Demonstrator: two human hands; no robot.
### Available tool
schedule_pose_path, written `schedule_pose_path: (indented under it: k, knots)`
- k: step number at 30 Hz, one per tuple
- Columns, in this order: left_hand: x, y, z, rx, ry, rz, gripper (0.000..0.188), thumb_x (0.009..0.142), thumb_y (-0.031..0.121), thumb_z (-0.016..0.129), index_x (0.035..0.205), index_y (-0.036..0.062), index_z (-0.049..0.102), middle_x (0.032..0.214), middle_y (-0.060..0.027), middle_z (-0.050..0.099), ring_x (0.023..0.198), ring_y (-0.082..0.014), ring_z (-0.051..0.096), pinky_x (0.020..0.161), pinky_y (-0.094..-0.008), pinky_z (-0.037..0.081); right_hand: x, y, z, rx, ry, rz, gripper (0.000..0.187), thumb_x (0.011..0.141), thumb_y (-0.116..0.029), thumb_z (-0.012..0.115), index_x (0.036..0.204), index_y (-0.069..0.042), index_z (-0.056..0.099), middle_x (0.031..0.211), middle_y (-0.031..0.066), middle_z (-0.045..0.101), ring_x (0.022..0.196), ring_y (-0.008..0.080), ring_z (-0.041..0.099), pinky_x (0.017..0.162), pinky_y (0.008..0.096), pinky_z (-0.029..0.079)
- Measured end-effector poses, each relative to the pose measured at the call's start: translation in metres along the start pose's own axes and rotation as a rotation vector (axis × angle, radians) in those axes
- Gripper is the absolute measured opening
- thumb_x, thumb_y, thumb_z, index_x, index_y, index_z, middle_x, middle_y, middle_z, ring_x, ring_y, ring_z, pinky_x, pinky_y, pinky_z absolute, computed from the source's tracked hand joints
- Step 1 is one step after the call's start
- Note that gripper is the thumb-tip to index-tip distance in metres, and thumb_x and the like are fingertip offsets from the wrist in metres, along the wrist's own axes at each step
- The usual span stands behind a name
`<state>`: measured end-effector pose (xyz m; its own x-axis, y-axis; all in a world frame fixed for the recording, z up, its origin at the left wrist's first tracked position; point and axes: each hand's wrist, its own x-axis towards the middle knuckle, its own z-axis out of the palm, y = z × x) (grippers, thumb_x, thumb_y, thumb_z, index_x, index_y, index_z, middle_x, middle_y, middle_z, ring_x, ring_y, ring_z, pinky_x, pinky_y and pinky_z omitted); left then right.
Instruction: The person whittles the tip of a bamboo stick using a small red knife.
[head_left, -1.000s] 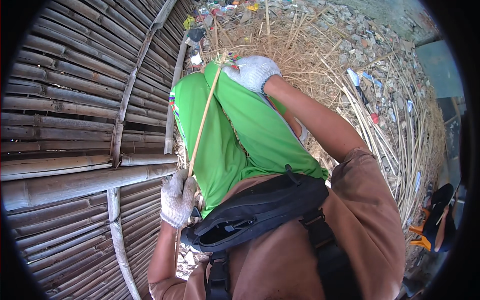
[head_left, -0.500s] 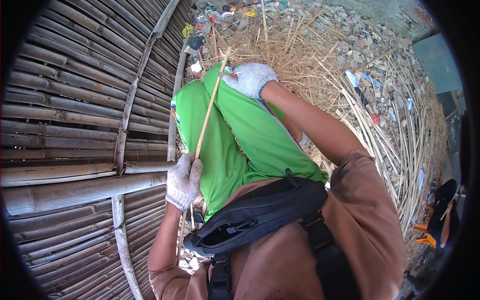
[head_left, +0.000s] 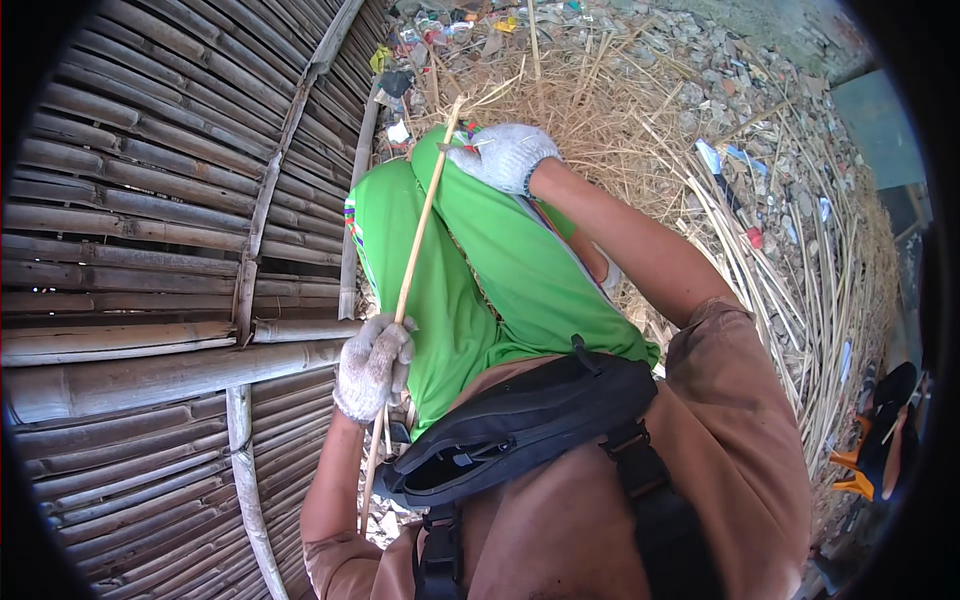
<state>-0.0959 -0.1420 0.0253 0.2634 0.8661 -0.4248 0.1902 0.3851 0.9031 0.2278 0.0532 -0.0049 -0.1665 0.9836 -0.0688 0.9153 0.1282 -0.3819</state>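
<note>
A long, thin bamboo strip (head_left: 424, 215) slants from beside my left forearm up across the green trousers on my legs. My left hand (head_left: 370, 368), in a whitish knit glove, has its fingers closed around the strip's lower part. Near the upper end my right hand (head_left: 508, 158), gloved alike, is closed against the strip. A small dark tip pokes out by its thumb, but the glove hides most of what it grips. Pale, thin shavings (head_left: 497, 94) curl off the strip's top end.
A slatted bamboo panel (head_left: 150, 240) rises close on my left. Dry straw and fibres (head_left: 590, 90) lie ahead over stony, littered ground. Long, pale strips (head_left: 755, 290) lie in a bundle at right. A black bag (head_left: 520, 425) is strapped across my front.
Shavings now stand out from the strip's upper end. My left hand has shifted slightly right, its fingers wrapped further over the strip. My right hand stays almost in place.
</note>
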Motion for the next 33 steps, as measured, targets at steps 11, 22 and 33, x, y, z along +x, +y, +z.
schedule_pose_path:
  k: [11,22,33]
  knots:
    - [0.013,-0.002,-0.007,-0.121,-0.04,-0.001,0.031,0.115,0.024,0.054,0.124,-0.0045,0.063,0.078,-0.0023,0.061,0.045,-0.0061,0.046,0.038,-0.0231,0.033,0.002,-0.001,-0.001,0.012,-0.029,0.065,0.085,0.101,-0.082,0.032,0.123,-0.016,0.081,0.126,0.0206,0.077,0.117,0.0436,0.073,0.104,0.0551,0.056]
    - [-0.033,-0.011,0.001,0.105,0.117,-0.013,0.027,0.115,0.021,0.053,0.126,-0.0027,0.062,0.079,-0.0017,0.061,0.046,-0.0067,0.049,0.039,-0.0236,0.041,-0.002,-0.003,0.0,0.039,0.001,0.066,0.085,0.101,-0.083,0.032,0.117,-0.017,0.083,0.124,0.0198,0.078,0.115,0.0428,0.074,0.102,0.0533,0.058]
    - [0.052,0.024,0.007,-0.057,-0.056,0.031,0.029,0.113,0.024,0.054,0.12,-0.0017,0.066,0.074,0.0017,0.058,0.046,-0.006,0.047,0.036,-0.0244,0.039,0.0,-0.009,-0.006,-0.019,-0.022,0.053,0.087,0.103,-0.08,0.028,0.123,-0.013,0.081,0.127,0.0203,0.077,0.117,0.0435,0.073,0.104,0.0557,0.056]
